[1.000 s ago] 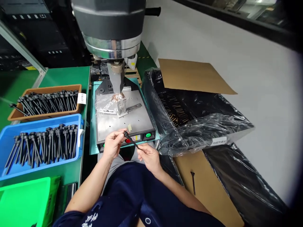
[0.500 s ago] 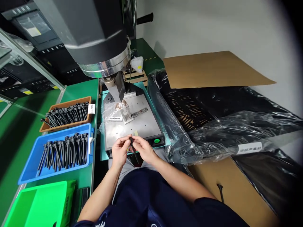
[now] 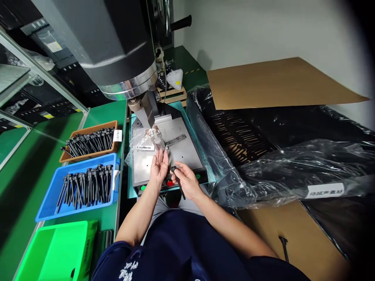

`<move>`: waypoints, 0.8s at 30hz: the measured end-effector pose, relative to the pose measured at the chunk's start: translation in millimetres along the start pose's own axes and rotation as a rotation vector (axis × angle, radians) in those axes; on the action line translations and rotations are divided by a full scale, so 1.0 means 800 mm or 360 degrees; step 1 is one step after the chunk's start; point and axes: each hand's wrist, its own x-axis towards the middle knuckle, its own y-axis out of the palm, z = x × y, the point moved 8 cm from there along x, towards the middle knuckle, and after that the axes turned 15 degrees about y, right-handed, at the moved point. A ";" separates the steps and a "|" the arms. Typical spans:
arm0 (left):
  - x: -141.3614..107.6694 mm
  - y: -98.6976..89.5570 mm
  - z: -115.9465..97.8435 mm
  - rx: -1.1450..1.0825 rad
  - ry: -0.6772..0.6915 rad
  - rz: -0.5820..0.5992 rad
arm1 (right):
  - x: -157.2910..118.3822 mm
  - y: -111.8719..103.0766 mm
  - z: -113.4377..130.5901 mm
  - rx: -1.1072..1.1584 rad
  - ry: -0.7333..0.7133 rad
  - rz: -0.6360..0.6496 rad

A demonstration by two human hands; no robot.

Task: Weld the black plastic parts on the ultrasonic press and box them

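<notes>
In my right hand [image 3: 187, 181] is a slim black headed rod [image 3: 179, 183], gripped near its wide end, with its shaft pointing down toward my lap. My left hand [image 3: 159, 167] is turned palm up, fingers stretched out and holding nothing visible. Its fingertips are at the small clear-and-metal fixture [image 3: 157, 141] on the steel plate [image 3: 187, 156]; whether they touch it I cannot tell. Above the fixture hangs the metal horn [image 3: 145, 116] of a large grey press head [image 3: 117, 50].
To the left, an orange tray [image 3: 66, 156] and a blue tray [image 3: 48, 203] hold many similar rods. A green bin [image 3: 55, 249] stands nearer me. On the right are a plastic-lined box [image 3: 222, 168], a cardboard sheet [image 3: 278, 86] and a loose black rod [image 3: 284, 248]. Red [image 3: 170, 183] and green [image 3: 143, 188] buttons line the plate's front.
My hands were together on the rod; now they are apart. My left hand has let go and reached forward to the fixture, while my right hand keeps the rod slightly to the right.
</notes>
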 end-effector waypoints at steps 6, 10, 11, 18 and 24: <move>0.007 -0.011 -0.021 0.0180 0.0187 -0.0147 | 0.013 -0.022 -0.009 -0.0053 -0.0037 -0.0084; -0.006 -0.007 -0.042 0.0254 0.0219 -0.0153 | 0.047 -0.008 -0.018 -0.0005 0.0080 0.0004; -0.007 -0.003 -0.049 0.0257 0.0244 -0.0145 | 0.056 0.003 -0.020 0.0016 0.0132 0.0062; 0.005 0.034 -0.096 0.0089 0.0374 -0.0058 | 0.112 0.065 0.021 -0.0034 -0.0197 0.0126; 0.022 0.058 -0.129 0.0362 0.0537 -0.0058 | 0.136 0.084 0.085 -0.0421 -0.0655 -0.0098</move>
